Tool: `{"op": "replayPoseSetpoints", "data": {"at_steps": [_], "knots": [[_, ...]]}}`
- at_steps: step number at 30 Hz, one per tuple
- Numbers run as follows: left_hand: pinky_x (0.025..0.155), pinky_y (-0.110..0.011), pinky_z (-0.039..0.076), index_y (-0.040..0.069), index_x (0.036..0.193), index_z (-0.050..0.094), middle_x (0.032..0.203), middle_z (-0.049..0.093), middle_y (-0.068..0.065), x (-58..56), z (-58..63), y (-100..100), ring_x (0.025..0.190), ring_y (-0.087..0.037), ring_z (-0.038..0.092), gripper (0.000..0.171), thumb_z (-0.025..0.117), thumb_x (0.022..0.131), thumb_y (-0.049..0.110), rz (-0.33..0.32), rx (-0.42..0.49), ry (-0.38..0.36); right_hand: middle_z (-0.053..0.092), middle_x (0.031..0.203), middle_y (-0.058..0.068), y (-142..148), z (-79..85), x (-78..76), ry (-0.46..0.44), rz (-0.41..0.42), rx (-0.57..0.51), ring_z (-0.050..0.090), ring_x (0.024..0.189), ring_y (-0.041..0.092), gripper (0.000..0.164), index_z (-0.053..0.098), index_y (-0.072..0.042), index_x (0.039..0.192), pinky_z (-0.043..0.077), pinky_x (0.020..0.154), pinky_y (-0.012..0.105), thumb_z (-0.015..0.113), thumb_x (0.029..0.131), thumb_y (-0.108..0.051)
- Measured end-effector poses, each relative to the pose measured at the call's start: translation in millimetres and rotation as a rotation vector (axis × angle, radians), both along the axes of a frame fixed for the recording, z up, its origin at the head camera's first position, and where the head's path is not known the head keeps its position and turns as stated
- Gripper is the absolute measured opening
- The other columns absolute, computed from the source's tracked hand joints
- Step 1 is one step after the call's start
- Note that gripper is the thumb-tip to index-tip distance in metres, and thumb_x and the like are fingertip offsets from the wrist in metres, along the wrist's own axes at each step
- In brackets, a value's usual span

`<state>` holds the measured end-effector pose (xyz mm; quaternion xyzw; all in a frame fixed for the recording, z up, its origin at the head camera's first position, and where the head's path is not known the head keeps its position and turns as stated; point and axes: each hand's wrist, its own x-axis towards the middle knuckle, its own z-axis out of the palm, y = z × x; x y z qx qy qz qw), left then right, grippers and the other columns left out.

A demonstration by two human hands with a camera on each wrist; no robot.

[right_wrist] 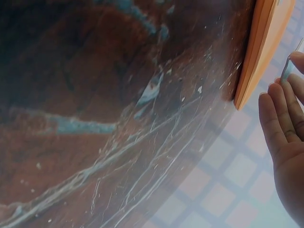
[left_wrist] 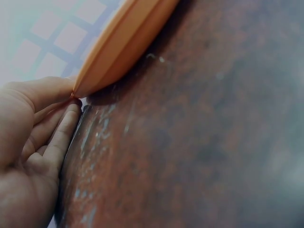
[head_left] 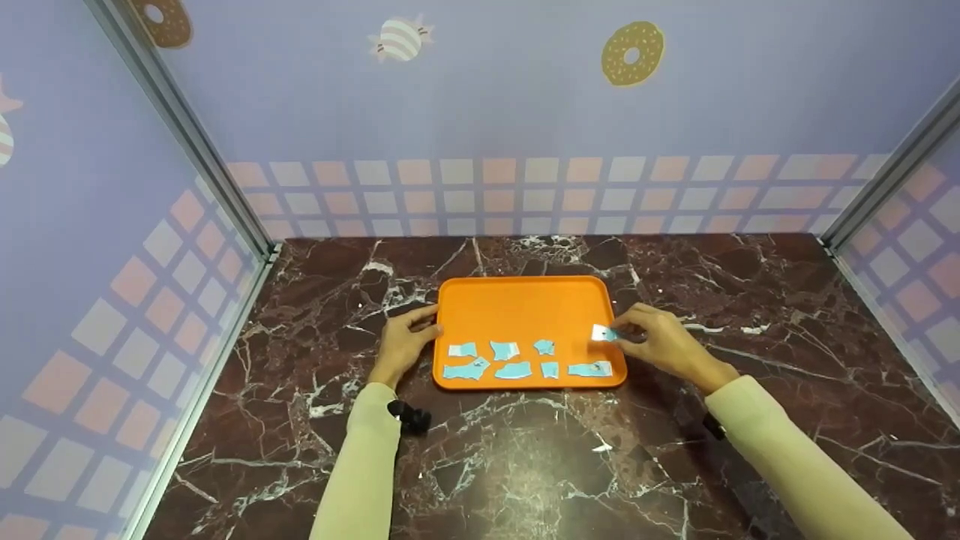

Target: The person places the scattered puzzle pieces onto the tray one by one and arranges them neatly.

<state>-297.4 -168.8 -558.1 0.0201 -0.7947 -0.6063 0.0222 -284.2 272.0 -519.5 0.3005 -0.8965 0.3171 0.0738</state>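
Note:
An orange tray (head_left: 525, 307) lies on the dark marbled table. Several torn light-blue and white paper pieces (head_left: 513, 370) are spread in two rows across its near half. My left hand (head_left: 401, 346) is at the tray's left edge; in the left wrist view the hand (left_wrist: 35, 137) pinches the rim between thumb and fingers. Over the tray's right side, my right hand (head_left: 664, 341) pinches another torn paper piece (head_left: 603, 332) between thumb and fingertips. The right wrist view shows that paper edge-on, with part of the right hand (right_wrist: 289, 128) cut off by the frame.
The marbled tabletop (head_left: 510, 465) surrounds the tray. Behind it stands a lilac wall (head_left: 510, 97) with printed sweets and checks. Side panels rise at left and right, joined by grey metal corner posts (head_left: 187, 127). A dark wrist strap (head_left: 411, 417) sits on the left sleeve.

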Motion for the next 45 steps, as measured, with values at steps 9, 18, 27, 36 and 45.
{"op": "replayPoseSetpoints", "data": {"at_steps": [9,18,27,36,45], "knots": [[0.101,-0.038,0.058,0.006,0.135,0.075,0.133,0.072,-0.015,-1.2,-1.4,-1,0.123,-0.031,0.068,0.041,0.079,0.095,0.003,0.018,-0.015,-0.012,0.07,0.099,0.008,-11,-1.6,-2.5,-0.021,0.036,0.007,0.069,0.086,0.025,0.02,0.078,0.0,0.105,0.063,0.077,0.04,0.085,0.087,0.001],[0.1,-0.037,0.058,0.006,0.135,0.075,0.133,0.072,-0.016,-1.4,-0.7,0,0.123,-0.031,0.068,0.041,0.08,0.095,0.003,0.012,-0.018,-0.013,0.07,0.1,0.009,-20,-5.3,-4.1,-0.026,0.05,0.026,0.068,0.085,0.028,0.02,0.078,0.0,0.107,0.062,0.074,0.043,0.085,0.088,0.0],[0.101,-0.038,0.058,0.004,0.135,0.074,0.133,0.071,-0.017,-0.5,-0.6,0,0.124,-0.033,0.067,0.041,0.079,0.095,0.002,0.006,-0.004,-0.002,0.071,0.101,0.009,-26,-9.9,-4.0,0.031,0.076,0.045,0.068,0.085,0.022,0.019,0.079,-0.001,0.105,0.062,0.075,0.038,0.085,0.087,-0.002],[0.102,-0.039,0.057,0.006,0.135,0.074,0.132,0.072,-0.016,-1.1,-0.7,0,0.123,-0.032,0.067,0.041,0.08,0.095,0.003,0.004,0.002,-0.004,0.071,0.101,0.008,-28,-13.1,-5.3,0.045,0.092,0.077,0.068,0.088,0.024,0.018,0.079,-0.001,0.104,0.061,0.077,0.043,0.086,0.088,-0.005],[0.103,-0.04,0.057,0.007,0.136,0.074,0.134,0.071,-0.015,-0.7,0.3,0,0.124,-0.032,0.067,0.041,0.08,0.095,0.004,0.01,-0.018,-0.017,0.071,0.104,0.009,-31,-12.9,-5.4,0.002,0.096,0.099,0.069,0.092,0.025,0.018,0.08,-0.001,0.106,0.062,0.081,0.043,0.086,0.089,-0.006]]}}
